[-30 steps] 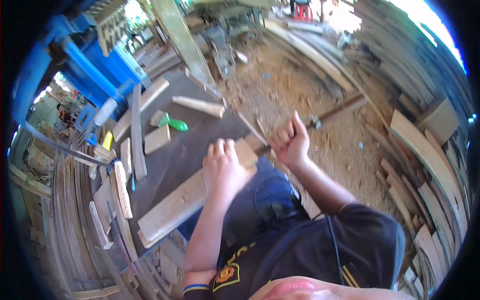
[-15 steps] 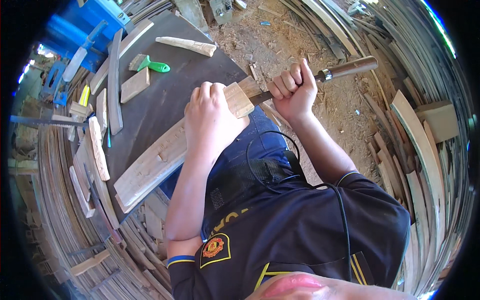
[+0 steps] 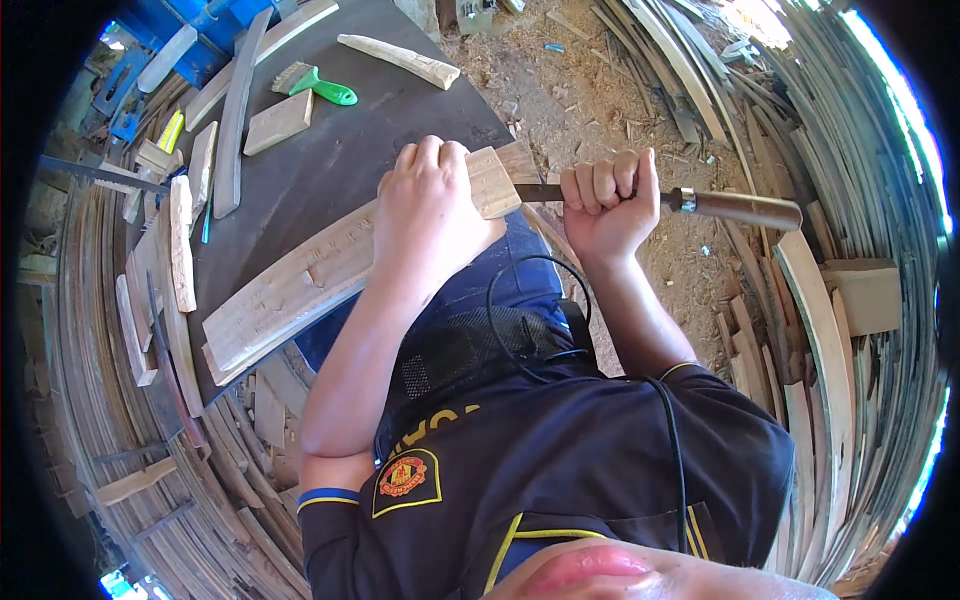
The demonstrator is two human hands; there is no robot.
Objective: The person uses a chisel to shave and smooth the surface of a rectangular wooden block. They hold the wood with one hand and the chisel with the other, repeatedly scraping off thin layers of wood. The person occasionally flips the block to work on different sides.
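Observation:
A small wooden block (image 3: 494, 182) is pressed by my left hand (image 3: 425, 205) onto a long pale board (image 3: 290, 280) along the table's near edge. My left fingers are bent over the block. My right hand (image 3: 612, 205), in a fist, grips the dark steel blade of a long chisel (image 3: 740, 208). Its brown wooden handle and shiny ferrule stick out to the right of my fist. The blade reaches left to the block's end; its tip is hidden there.
The dark table (image 3: 300, 190) bears a green-handled brush (image 3: 325, 88), a short wood piece (image 3: 280, 122) and several strips. A saw blade (image 3: 100, 172) juts in at left. Stacked boards (image 3: 830, 330) line the right side, and shavings cover the floor (image 3: 560, 110).
The chisel has swung so that its handle now slopes down to the right instead of up. My right hand has moved slightly right. My left hand stays on the block; the whole view has shifted.

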